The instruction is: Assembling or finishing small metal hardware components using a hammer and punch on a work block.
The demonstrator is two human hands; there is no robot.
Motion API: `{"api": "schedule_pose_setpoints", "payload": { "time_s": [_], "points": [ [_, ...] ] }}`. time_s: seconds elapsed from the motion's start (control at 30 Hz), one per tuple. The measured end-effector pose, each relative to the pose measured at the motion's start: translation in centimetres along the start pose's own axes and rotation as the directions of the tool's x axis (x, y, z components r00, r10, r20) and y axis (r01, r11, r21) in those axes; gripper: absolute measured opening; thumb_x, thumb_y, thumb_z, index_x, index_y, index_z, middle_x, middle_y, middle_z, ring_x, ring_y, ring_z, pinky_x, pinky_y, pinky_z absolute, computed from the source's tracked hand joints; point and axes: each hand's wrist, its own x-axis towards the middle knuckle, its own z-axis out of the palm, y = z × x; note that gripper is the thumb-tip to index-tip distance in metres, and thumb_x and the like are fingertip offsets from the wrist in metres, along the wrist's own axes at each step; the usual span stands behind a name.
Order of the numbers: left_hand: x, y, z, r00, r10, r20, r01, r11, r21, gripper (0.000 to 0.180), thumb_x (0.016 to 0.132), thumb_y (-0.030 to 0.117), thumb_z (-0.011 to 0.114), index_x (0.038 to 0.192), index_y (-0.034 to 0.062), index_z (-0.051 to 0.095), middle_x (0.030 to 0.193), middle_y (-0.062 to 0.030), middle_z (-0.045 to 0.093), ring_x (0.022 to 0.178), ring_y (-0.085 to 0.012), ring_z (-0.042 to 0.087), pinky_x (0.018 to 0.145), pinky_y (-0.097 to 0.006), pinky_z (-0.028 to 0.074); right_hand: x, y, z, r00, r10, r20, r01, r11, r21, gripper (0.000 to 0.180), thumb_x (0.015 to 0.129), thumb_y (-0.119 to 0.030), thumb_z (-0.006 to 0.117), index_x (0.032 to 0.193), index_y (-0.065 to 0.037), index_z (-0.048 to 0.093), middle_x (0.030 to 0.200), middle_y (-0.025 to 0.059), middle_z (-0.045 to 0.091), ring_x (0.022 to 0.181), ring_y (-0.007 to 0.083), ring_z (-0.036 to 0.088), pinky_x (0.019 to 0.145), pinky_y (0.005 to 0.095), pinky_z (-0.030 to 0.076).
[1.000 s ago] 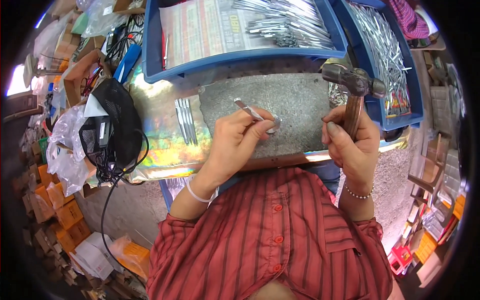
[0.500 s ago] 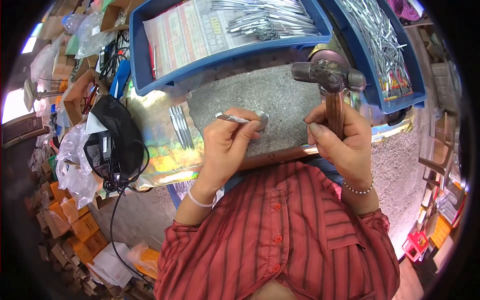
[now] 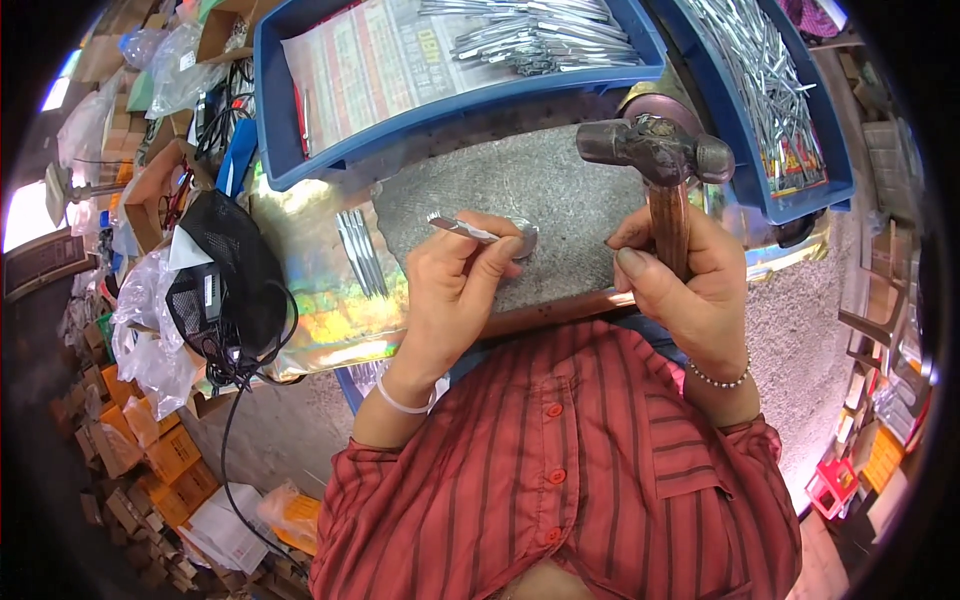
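Observation:
My left hand (image 3: 450, 285) pinches a slim silver metal strip (image 3: 462, 229) between thumb and fingers, its notched-looking end pointing up and left. Beside those fingertips a small round shiny metal piece (image 3: 524, 238) lies on a grey stone slab (image 3: 580, 190). In my right hand (image 3: 690, 265), a ball-peen hammer (image 3: 662, 150) stands upright by its wooden handle, head up, above the slab's right side. My right thumb and forefinger are close together; whether anything small sits between them I cannot tell. A short row of similar strips (image 3: 361, 254) rests left of the slab.
Behind the slab stands a blue tray (image 3: 470, 104) with printed paper and a pile of metal strips. Another blue tray (image 3: 765, 205) full of strips is at the right. A black mesh bag (image 3: 240, 260) and cables crowd the left. Cardboard boxes (image 3: 180, 460) are stacked lower left.
The strip in my left hand has turned a little, its free end now higher and further left. The hammer stays nearly where it was, and the whole view has shifted slightly.

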Motion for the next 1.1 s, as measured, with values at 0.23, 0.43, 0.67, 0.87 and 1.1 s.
{"api": "schedule_pose_setpoints", "payload": {
  "time_s": [0.23,0.43,0.67,0.87,1.1],
  "points": [
    [0.05,0.33,-0.03,1.0,0.005,0.011,-0.005,0.999,0.051,0.007,0.085,0.003,0.055,0.083,-0.0021,0.059,0.074,-0.0061,0.06,0.058,-0.0115,0.06,0.053,-0.022,0.045,0.12,-0.21,0.11,1.0,0.014,0.019,-0.014,1.0,-0.022,0.015,0.081,-0.003,0.057,0.095,0.002,0.055,0.075,0.0002,0.056,0.066,0.0043,0.05,0.058,0.019,0.041],
    [0.16,-0.33,-0.18,0.998,-0.06,0.013,0.061,0.996,-0.06,0.009,0.086,0.004,0.054,0.083,-0.0026,0.06,0.076,-0.0059,0.06,0.059,-0.0108,0.059,0.052,-0.021,0.044,0.15,-0.05,0.14,1.0,0.004,0.017,-0.004,1.0,-0.001,0.015,0.081,-0.003,0.057,0.095,0.002,0.055,0.073,-0.0006,0.054,0.065,0.0038,0.048,0.057,0.0187,0.039],
    [0.36,0.03,-0.19,0.997,-0.081,0.017,0.083,0.991,-0.107,0.012,0.086,0.005,0.055,0.081,-0.0045,0.06,0.08,-0.007,0.06,0.059,-0.0109,0.059,0.053,-0.021,0.044,0.22,0.14,-0.06,1.0,-0.009,0.025,0.009,1.0,-0.017,0.015,0.081,-0.003,0.057,0.095,0.002,0.056,0.072,-0.0006,0.054,0.065,0.0038,0.048,0.056,0.019,0.039],
    [0.31,0.07,-0.09,0.998,-0.06,0.017,0.061,0.996,-0.069,0.01,0.086,0.004,0.054,0.082,-0.0045,0.06,0.08,-0.0072,0.061,0.059,-0.011,0.059,0.053,-0.021,0.044,0.33,0.19,0.22,1.0,-0.019,0.013,0.019,1.0,-0.017,0.015,0.08,-0.004,0.058,0.095,0.002,0.056,0.073,0.0,0.055,0.065,0.0048,0.049,0.057,0.0199,0.04],
    [0.13,-0.02,-0.1,1.0,-0.03,0.004,0.03,0.999,0.016,0.006,0.084,0.001,0.055,0.082,-0.0023,0.059,0.077,-0.0077,0.06,0.057,-0.0117,0.059,0.051,-0.022,0.043,0.4,0.21,0.45,1.0,-0.006,0.021,0.007,0.999,-0.046,0.016,0.08,-0.005,0.058,0.095,0.001,0.057,0.074,0.0018,0.055,0.066,0.0061,0.05,0.059,0.0212,0.041]
  ]
}}
